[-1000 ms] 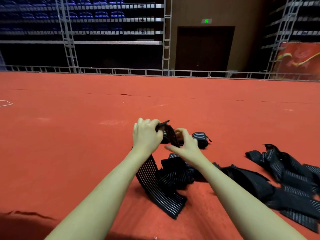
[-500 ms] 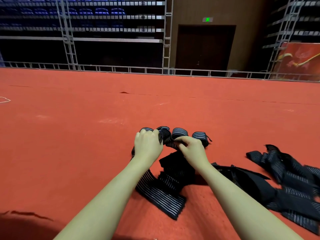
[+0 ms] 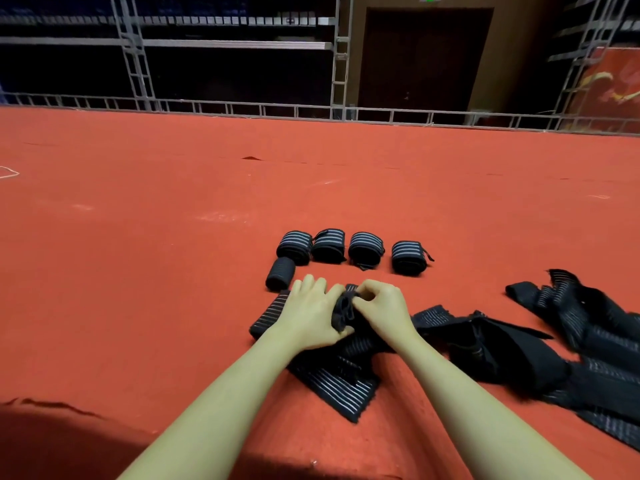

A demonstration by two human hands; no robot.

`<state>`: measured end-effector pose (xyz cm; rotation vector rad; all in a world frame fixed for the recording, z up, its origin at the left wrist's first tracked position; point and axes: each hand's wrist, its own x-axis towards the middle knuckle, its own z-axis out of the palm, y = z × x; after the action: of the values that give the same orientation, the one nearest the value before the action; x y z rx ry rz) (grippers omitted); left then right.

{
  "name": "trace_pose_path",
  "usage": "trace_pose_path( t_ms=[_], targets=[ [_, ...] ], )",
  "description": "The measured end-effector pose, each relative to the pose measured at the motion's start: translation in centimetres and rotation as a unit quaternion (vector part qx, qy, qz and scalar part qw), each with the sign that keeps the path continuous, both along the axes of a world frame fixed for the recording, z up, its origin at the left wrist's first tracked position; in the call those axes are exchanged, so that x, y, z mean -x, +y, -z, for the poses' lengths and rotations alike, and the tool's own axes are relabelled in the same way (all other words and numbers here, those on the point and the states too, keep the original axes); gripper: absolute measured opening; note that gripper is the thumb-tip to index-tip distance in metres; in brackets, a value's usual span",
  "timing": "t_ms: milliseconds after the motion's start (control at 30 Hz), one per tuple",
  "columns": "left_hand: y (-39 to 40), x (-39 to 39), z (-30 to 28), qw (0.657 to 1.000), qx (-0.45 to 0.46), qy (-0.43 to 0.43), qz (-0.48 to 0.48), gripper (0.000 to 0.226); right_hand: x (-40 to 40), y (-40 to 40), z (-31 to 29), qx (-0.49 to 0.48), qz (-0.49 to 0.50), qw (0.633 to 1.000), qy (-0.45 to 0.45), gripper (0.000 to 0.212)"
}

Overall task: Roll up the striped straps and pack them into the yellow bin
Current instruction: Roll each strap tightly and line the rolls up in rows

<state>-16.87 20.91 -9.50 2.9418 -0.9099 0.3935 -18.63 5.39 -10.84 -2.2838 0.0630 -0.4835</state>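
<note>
From my head view, my left hand [image 3: 308, 313] grips the forming roll [image 3: 343, 311] of the strap [image 3: 332, 382] lying near me on the red floor [image 3: 138, 271], while my right hand [image 3: 381, 306] pinches its top edge. I should keep the turns tight and edges aligned. Five finished rolls [image 3: 365, 247] sit just beyond. No yellow bin is in view.

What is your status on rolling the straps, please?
Left hand and right hand both grip the part-rolled strap. Five finished rolls on carpet. Loose straps wait right. Yellow bin not in view.
</note>
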Motion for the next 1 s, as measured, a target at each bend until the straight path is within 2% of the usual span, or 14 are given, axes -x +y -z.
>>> trace_pose_path(
  t_ms=[67, 133, 267, 333, 433, 600, 733, 833, 1000],
  targets=[
    [-0.1, -0.3, 0.0, 1.000, 0.006, -0.004, -0.015, 0.044, -0.1, -0.2, 0.5, 0.000, -0.020, 1.000, -0.013, 0.009],
    [-0.2, -0.7, 0.1, 1.000, 0.006, -0.006, -0.028, 0.039, -0.1, -0.6, 1.0, 0.028, -0.027, 0.999, -0.025, 0.004],
    [-0.3, -1.5, -0.1, 0.996, 0.051, 0.000, -0.078, 0.038, -0.1, -1.6, 1.8, 0.171, -0.020, 0.985, 0.020, 0.025],
    [-0.7, -1.7, -0.1, 0.994, 0.058, -0.013, -0.093, 0.036, -0.1, -1.8, 2.0, 0.193, -0.001, 0.981, 0.038, 0.030],
    [-1.0, -1.8, -0.5, 0.982, 0.127, -0.022, -0.136, 0.027, -0.4, -1.9, 2.0, 0.217, 0.016, 0.974, 0.065, 0.036],
    [-0.5, -2.0, -1.4, 0.965, 0.189, 0.001, -0.181, 0.024, -0.4, -2.1, 2.1, 0.212, 0.024, 0.973, 0.084, 0.045],
    [-0.3, -1.7, -1.8, 0.962, 0.204, -0.011, -0.184, 0.024, 0.1, -2.3, 2.7, 0.205, 0.038, 0.977, 0.040, 0.077],
    [-0.1, -1.4, -2.6, 0.967, 0.209, -0.015, -0.145, 0.029, 0.5, -2.3, 2.4, 0.197, 0.040, 0.979, -0.023, 0.090],
    [0.2, -0.8, -4.1, 0.975, 0.215, -0.019, -0.044, 0.026, 0.1, -0.7, -0.5, 0.111, 0.001, 0.989, -0.099, 0.085]
  ],
)
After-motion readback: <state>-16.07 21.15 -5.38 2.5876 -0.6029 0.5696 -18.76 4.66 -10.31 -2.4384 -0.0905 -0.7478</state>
